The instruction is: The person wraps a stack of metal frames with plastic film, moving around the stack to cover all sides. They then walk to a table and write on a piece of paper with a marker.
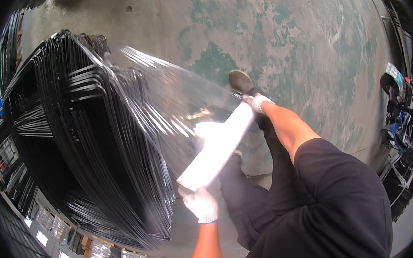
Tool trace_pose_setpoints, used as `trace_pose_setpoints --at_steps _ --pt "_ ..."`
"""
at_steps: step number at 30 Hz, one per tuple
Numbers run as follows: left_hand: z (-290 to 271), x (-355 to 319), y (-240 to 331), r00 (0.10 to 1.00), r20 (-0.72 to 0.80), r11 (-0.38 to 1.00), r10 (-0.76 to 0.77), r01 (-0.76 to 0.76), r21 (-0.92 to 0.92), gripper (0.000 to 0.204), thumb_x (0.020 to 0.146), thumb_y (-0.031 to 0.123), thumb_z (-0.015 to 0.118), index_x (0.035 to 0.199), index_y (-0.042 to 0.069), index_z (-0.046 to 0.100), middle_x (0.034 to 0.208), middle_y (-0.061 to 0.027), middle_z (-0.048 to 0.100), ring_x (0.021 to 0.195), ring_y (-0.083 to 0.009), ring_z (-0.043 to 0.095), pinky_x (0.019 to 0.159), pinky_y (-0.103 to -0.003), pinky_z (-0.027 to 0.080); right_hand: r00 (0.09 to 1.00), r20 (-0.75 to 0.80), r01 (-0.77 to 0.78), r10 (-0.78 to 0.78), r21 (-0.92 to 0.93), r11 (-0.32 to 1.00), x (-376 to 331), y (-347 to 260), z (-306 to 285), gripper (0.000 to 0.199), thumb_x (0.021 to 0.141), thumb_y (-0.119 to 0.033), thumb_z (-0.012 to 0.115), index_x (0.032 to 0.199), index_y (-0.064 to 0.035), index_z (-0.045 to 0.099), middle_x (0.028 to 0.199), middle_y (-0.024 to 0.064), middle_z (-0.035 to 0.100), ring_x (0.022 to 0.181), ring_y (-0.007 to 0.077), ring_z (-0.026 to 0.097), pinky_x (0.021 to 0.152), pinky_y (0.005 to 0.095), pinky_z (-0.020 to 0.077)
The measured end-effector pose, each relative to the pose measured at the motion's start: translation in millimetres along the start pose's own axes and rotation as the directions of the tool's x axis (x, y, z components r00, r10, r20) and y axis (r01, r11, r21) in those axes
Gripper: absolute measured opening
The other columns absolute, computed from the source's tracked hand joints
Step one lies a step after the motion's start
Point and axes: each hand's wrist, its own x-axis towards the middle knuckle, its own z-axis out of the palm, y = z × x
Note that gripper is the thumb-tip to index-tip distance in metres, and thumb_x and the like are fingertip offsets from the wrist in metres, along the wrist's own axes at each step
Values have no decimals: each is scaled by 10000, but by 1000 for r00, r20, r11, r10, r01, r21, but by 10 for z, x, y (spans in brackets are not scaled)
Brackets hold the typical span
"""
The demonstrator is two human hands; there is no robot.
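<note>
I hold a white roll of clear stretch film (220, 147) slantwise in front of my legs, one gloved hand at each end. My left hand (201, 204), in a white knit glove, is closed on the lower end. At the upper end, my right hand (257, 103), gloved too, is closed on the roll. A sheet of clear film (173, 90) runs taut from the roll toward a tall stack of black bent-tube metal frames (104, 138) on my left. The film's shiny folds cross the stack's near corner.
Worn concrete floor (297, 47) with green paint patches spreads ahead and to the right. My shoe (240, 82) stands beyond the roll. Dark equipment and a rack (398, 127) line the right side. Film-wrapped pallets (102, 256) stand at the lower left.
</note>
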Motion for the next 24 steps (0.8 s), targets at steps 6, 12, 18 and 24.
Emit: trace_pose_setpoints --at_steps 6,12,18,24 --pt "-233 72 -921 999 -27 958 27 -34 -284 683 792 -105 541 1473 -124 501 1303 -281 672 1148 -357 695 1059 -385 528 996 80 -47 36 141 989 -21 217 1170 945 1034 -715 476 1575 59 503 1549 292 587 1462 392 567 1213 466 417" --pt "-605 157 -1757 911 -152 918 383 -357 173 645 864 -115 573 1504 -57 519 1216 -282 734 1132 -447 745 953 -449 625 1000 -28 -6 7 49 999 345 812 2545 960 1048 -739 388 1653 6 413 1699 260 413 1598 367 382 1323 465 272" --pt "-879 -60 -1899 957 -131 960 259 -240 141 577 898 -71 609 1469 -24 536 1214 -316 720 1152 -474 721 986 -505 577 989 -5 147 -147 66 987 390 1034 3218 863 1069 -716 361 1615 -64 514 1683 248 445 1598 380 377 1318 447 271" --pt "-998 -273 -2027 943 -74 942 326 -317 110 645 835 -69 547 1480 -63 513 1285 -274 675 1208 -413 693 1076 -425 521 979 3 201 -202 121 972 104 1116 3203 929 1083 -713 344 1586 52 498 1662 286 454 1595 386 381 1307 427 285"
